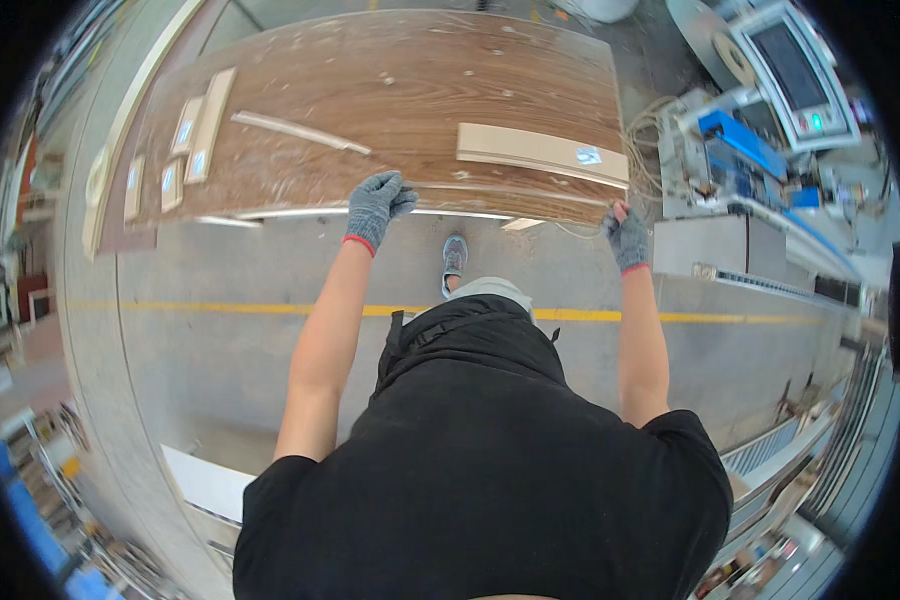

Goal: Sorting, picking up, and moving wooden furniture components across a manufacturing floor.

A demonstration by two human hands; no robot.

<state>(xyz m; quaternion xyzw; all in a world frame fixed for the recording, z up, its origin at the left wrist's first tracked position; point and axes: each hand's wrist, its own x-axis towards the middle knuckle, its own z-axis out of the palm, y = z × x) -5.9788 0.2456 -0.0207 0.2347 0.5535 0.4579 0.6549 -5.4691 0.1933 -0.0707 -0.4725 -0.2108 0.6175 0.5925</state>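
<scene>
Wood-grain board [390, 110] ahead | left hand [377, 205] gripping near edge | right hand [627, 238] gripping corner

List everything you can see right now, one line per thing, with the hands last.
wood-grain panel: one, brown, ahead of the person, near edge under both hands
pale strips: several, beige, lying on the panel, most at its left side
yellow line: one, across the grey floor
machine with screen: one, white and blue, upper right
shoe: one, grey-blue, below the panel edge
left hand: grey glove, resting on the panel's near edge
right hand: grey glove, gripping the panel's right corner
</scene>
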